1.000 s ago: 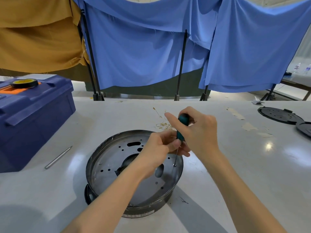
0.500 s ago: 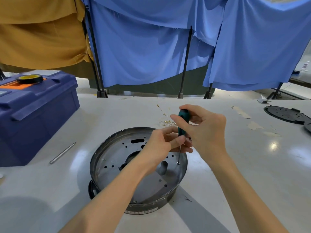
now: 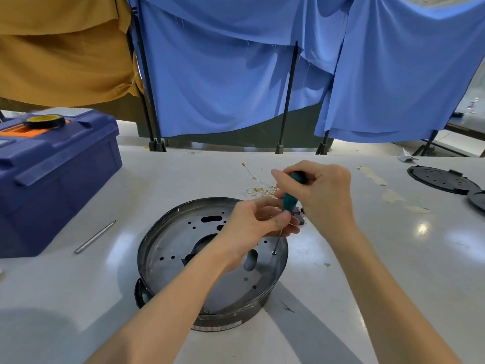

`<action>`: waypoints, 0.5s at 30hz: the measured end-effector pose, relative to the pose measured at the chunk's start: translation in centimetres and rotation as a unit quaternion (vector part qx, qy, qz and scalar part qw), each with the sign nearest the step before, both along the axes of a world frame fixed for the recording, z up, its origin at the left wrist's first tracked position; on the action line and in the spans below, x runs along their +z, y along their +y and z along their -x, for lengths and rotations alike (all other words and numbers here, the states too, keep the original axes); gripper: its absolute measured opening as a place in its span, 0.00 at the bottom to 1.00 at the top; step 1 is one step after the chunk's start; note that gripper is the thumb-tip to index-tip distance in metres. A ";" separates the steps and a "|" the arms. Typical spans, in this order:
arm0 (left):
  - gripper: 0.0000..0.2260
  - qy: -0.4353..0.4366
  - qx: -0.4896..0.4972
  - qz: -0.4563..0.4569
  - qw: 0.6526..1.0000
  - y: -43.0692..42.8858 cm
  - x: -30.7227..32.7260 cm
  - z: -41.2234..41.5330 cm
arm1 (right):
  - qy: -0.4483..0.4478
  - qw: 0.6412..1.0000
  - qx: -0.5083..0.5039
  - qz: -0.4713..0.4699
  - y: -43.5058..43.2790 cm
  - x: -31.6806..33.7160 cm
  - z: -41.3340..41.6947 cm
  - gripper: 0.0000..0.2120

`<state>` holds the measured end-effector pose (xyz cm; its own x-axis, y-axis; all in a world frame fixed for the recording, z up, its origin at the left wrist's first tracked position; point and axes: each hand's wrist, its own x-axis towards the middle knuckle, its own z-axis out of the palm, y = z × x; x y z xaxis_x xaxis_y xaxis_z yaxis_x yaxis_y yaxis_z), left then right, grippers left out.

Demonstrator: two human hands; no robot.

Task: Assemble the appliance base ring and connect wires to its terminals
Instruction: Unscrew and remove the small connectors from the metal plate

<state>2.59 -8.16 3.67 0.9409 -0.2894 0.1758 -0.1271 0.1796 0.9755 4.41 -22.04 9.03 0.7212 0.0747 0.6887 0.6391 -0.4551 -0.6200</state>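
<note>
A round grey metal base ring (image 3: 170, 248) with many punched holes lies on the white table in front of me. My right hand (image 3: 322, 193) grips the green handle of a screwdriver (image 3: 290, 199), held nearly upright. Its thin shaft runs down to a screw (image 3: 274, 252) at the ring's right inner edge. My left hand (image 3: 258, 223) pinches the shaft just below the handle. A tangle of thin yellowish wires (image 3: 259, 189) lies on the table behind the ring. A small dark part (image 3: 301, 218) shows beside the ring between my hands.
A blue toolbox (image 3: 52, 179) with a tape roll (image 3: 44, 121) on its lid stands at the left. A metal rod (image 3: 94, 237) lies beside it. Black round covers (image 3: 443, 179) sit at the far right. Blue and ochre cloths hang behind the table.
Both hands stay on the screwdriver with its tip at the same screw. The view has tilted slightly, so the ring and hands sit a little to the right in the frame.
</note>
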 end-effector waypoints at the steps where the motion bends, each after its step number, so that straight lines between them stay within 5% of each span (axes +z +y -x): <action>1: 0.08 -0.008 0.008 -0.009 1.000 -0.1 0.0 0.0 | -0.044 0.996 -0.070 0.023 0.5 -0.5 -0.1 0.14; 3: 0.06 -0.016 0.006 -0.030 0.999 -0.3 -0.1 -0.1 | -0.114 0.975 -0.181 0.052 1.5 -1.1 0.2 0.21; 5: 0.08 -0.014 0.001 -0.033 0.999 -0.3 -0.2 -0.2 | -0.097 0.979 -0.166 0.069 1.5 -0.9 0.5 0.22; 8: 0.11 0.004 -0.006 -0.011 1.000 0.1 -0.3 -0.2 | 0.106 0.988 0.110 0.012 -0.5 0.2 0.1 0.10; 10: 0.12 0.010 -0.010 -0.008 1.000 0.3 -0.2 -0.2 | 0.143 0.971 0.193 -0.001 -1.3 0.2 0.0 0.12; 15: 0.09 0.010 -0.006 -0.008 1.000 -0.3 -0.2 0.1 | 0.025 0.999 -0.018 -0.040 -0.1 -1.1 -0.1 0.09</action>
